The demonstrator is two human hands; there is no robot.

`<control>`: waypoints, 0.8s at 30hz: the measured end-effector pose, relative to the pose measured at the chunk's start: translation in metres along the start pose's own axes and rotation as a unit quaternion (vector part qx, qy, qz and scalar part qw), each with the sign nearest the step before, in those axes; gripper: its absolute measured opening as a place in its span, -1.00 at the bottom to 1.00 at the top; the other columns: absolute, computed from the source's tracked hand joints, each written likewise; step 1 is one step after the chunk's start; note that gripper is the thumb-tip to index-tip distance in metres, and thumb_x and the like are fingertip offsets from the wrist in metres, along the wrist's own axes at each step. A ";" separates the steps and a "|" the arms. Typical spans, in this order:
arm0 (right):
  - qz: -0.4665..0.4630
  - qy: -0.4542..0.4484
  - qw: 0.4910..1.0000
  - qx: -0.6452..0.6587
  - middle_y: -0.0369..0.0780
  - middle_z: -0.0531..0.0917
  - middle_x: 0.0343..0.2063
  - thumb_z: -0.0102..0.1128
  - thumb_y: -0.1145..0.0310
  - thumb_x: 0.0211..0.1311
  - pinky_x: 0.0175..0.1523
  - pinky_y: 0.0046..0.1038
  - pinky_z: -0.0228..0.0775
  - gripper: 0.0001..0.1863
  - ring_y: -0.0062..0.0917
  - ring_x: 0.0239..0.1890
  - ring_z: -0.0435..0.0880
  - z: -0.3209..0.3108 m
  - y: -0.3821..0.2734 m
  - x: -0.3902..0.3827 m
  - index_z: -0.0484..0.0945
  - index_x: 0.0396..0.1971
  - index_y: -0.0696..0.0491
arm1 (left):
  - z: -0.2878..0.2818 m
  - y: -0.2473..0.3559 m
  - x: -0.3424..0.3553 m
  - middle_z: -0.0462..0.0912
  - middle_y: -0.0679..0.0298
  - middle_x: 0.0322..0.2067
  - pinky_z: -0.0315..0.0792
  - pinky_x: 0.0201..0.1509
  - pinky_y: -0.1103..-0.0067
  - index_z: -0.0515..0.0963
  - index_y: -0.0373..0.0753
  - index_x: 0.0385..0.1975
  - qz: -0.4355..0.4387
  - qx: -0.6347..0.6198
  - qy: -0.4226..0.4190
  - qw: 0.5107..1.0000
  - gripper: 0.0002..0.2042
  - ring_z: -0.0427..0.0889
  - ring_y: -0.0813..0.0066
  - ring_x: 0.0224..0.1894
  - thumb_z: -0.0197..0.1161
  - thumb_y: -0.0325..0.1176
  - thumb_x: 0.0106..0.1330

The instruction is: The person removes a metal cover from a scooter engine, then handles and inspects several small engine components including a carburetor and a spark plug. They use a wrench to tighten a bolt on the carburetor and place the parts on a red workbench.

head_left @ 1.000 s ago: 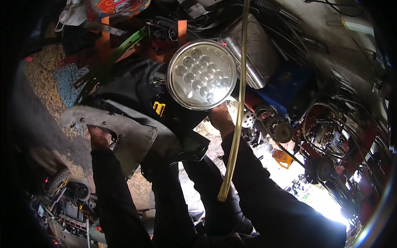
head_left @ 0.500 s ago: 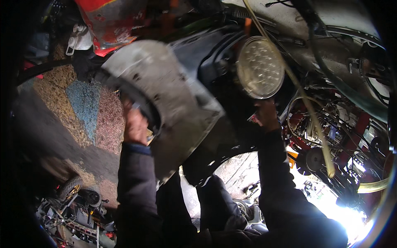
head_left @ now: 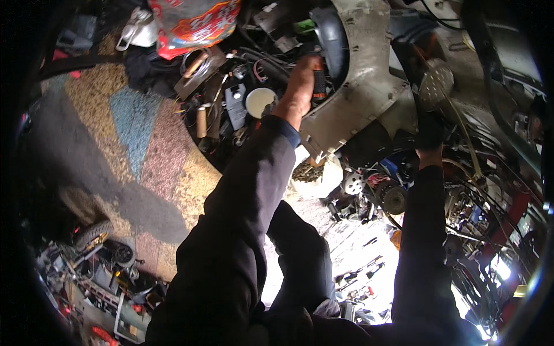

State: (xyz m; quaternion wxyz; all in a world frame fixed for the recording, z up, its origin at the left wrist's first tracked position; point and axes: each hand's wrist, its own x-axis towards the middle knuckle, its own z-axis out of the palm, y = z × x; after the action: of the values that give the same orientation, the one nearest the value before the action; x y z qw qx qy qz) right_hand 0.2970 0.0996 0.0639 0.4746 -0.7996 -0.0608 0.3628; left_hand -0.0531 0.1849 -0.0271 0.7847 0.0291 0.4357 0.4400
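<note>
A large grey curved panel (head_left: 369, 69) with a dark curved rim (head_left: 330, 43) is held out ahead of me, tilted. My left hand (head_left: 300, 86) is closed at the panel's inner curve, its fingers partly hidden; a black and orange handle-like part (head_left: 319, 81) shows right beside it. Reaching to the dark right part of the panel, my right hand (head_left: 430, 151) is mostly lost in shadow, its fingers hidden. Above it shows a round, pale, dotted disc (head_left: 437, 85).
A red printed bag (head_left: 196, 26) and a white container (head_left: 138, 29) lie at the far left, near a round tub (head_left: 261, 102) among loose parts. A pale hose (head_left: 461, 127) hangs at the right. Metal parts (head_left: 104, 288) lie at the lower left on the patterned floor (head_left: 167, 144).
The panel has moved away from me and to the right, with both hands reaching farther out. The tub and loose parts it covered now show.
</note>
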 end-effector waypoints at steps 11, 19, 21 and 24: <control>0.044 0.000 0.991 0.126 -0.14 0.64 0.02 0.01 0.08 0.24 0.19 -0.16 0.39 -0.53 -0.21 0.02 0.62 0.006 0.024 -0.040 0.58 0.05 0.00 | 0.029 -0.014 -0.095 0.47 -0.30 0.10 0.33 0.27 0.39 0.35 -0.44 0.19 0.167 0.320 0.040 0.932 -0.37 0.47 -0.02 0.22 0.19 -0.05 0.26; 0.085 -0.001 0.970 0.229 -0.17 0.63 0.05 -0.03 0.00 0.32 0.20 -0.16 0.41 -0.49 -0.23 0.03 0.62 -0.003 -0.001 -0.095 0.56 0.08 0.02 | 0.025 -0.046 -0.243 0.44 -0.16 0.19 0.35 0.29 0.33 0.31 -0.44 0.23 0.057 0.223 -0.023 0.973 -0.45 0.43 0.04 0.26 0.25 -0.30 0.30; 0.029 -0.004 0.982 0.186 -0.18 0.63 0.06 -0.04 -0.02 0.34 0.20 -0.16 0.41 -0.48 -0.23 0.03 0.62 -0.015 0.006 -0.110 0.55 0.09 0.03 | 0.011 -0.052 -0.272 0.50 -0.12 0.13 0.37 0.26 0.35 0.36 -0.42 0.18 0.005 0.222 -0.018 0.975 -0.49 0.49 0.10 0.20 0.25 -0.27 0.31; -0.225 0.028 0.961 -0.161 -0.23 0.65 -0.10 0.02 0.05 0.35 0.04 -0.20 0.47 -0.61 -0.30 -0.10 0.63 -0.053 0.040 -0.133 0.58 -0.06 0.02 | -0.010 -0.064 -0.310 0.57 0.05 0.01 0.43 0.13 0.47 0.38 -0.38 0.18 -0.045 0.188 -0.028 0.981 -0.54 0.53 0.38 0.06 0.24 -0.31 0.35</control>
State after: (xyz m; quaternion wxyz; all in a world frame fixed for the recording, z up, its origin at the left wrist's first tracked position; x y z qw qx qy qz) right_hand 0.2239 -0.0183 0.1162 0.4103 -0.8410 -0.2834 0.2100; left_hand -0.0893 -0.0794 0.1432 0.7961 0.1684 0.4892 0.3139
